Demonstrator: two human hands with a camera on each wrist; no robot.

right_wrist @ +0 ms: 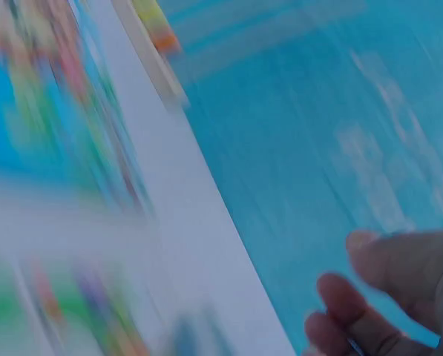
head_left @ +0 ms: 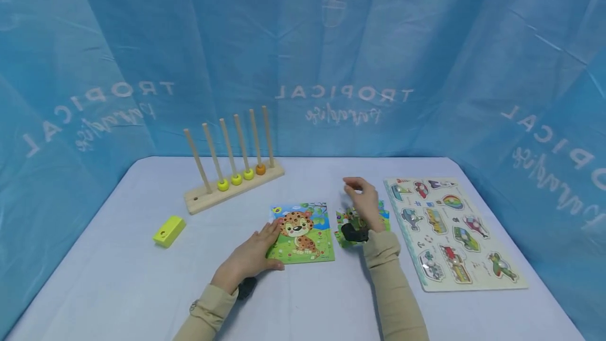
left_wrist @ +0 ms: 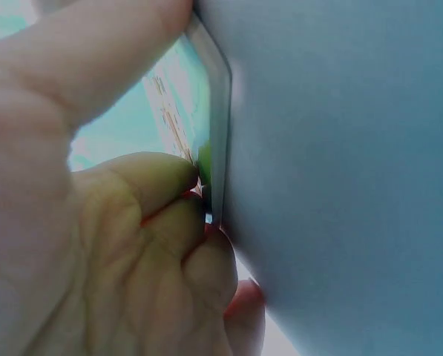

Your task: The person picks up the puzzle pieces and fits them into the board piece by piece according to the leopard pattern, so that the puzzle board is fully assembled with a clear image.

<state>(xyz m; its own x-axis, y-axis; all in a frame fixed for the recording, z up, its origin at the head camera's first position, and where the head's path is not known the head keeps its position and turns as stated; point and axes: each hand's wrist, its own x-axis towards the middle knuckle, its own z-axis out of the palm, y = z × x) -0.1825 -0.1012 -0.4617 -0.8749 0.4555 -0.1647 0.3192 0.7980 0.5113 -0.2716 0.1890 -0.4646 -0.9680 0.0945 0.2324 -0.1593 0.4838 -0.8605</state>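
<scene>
A square puzzle board with a spotted leopard cub on green grass lies flat at the middle of the table. My left hand rests at its left side, fingertips on the board's left edge and thumb near the lower corner; the left wrist view shows the fingers along that edge. To the right, colourful puzzle pieces lie in a group, partly hidden by my right hand and wrist strap. My right hand is raised over them, fingers loosely bent. Thumb and fingers stand apart in the right wrist view, with nothing between them.
A wooden peg stand with upright rods and several yellow and orange beads stands at the back left. Left of the board lies a yellow-green block. A vehicle knob puzzle covers the right side. Blue curtains hang behind the table.
</scene>
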